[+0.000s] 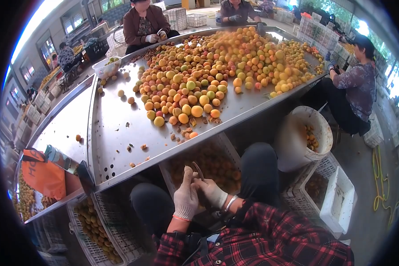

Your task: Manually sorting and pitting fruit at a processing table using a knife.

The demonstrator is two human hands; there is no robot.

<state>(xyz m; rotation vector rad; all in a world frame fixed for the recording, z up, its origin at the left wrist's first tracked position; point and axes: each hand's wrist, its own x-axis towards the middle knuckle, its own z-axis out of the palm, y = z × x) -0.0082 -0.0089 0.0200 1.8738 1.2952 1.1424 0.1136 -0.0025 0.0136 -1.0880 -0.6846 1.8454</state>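
My left hand [186,198], in a white knitted glove with an orange-red cuff edge, is raised between my knees with its fingers pointing up. Against it rests my right hand [213,193], gloved too, with a silvery bracelet at the wrist. A slim, dark curved tool [198,170], perhaps a pitting knife, sticks up from the right hand's fingers. Whether the left hand holds a fruit is hidden by the fingers. Below and beyond both hands sits a plastic crate [234,151] of apricots, in shadow.
A metal sorting table [113,123] bears a large heap of apricots [193,86], with pits and scraps near its edge. An orange bag [43,174] hangs left. A white bucket [319,123] and white tray [339,199] are at right. Other people sit around the table.
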